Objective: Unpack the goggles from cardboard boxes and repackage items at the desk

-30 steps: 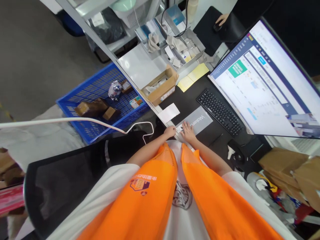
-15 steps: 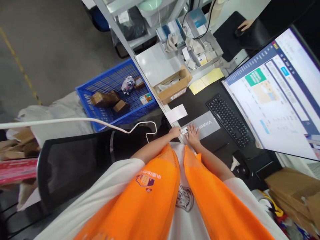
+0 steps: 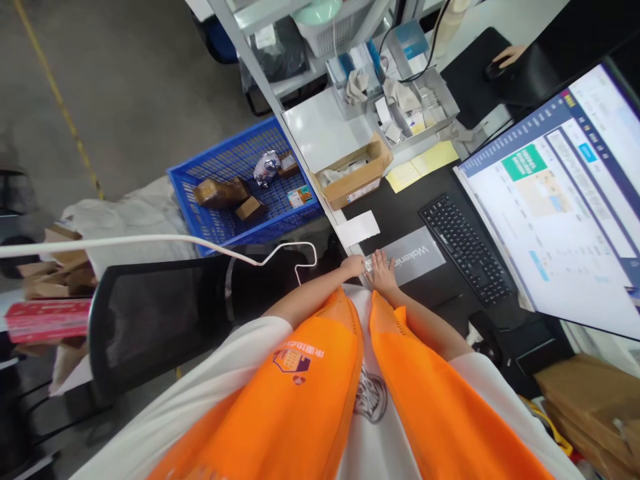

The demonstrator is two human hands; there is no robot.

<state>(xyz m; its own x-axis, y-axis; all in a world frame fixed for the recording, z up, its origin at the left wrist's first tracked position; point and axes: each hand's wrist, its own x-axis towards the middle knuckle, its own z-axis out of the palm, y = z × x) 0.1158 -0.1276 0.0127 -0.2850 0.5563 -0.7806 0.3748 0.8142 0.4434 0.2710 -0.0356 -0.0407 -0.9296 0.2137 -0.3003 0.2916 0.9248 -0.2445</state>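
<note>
A flat grey packet [image 3: 421, 255] with white "Wakenin…" lettering lies on the black desk mat, one end at the desk's near edge. My right hand [image 3: 383, 273] rests on that end, fingers stretched out over it. Close beside it, my left hand [image 3: 354, 265] is closed at the packet's end, over the desk edge. A small white label [image 3: 369, 265] shows between the two hands. What lies inside my left fingers is mostly hidden. A blank white slip of paper [image 3: 357, 228] lies just beyond my left hand.
A black keyboard [image 3: 465, 247] and a lit monitor [image 3: 555, 200] stand to the right. An open cardboard box [image 3: 357, 183] sits beyond the slip. At left are a blue crate [image 3: 235, 150] with parcels and a black mesh chair [image 3: 155, 320]. Another person's hand [image 3: 513, 55] holds a mouse.
The view has shifted slightly, so the surroundings appear further right. My right fingers have drawn a little closer to my left hand, near the label. The packet stays under my hand.
</note>
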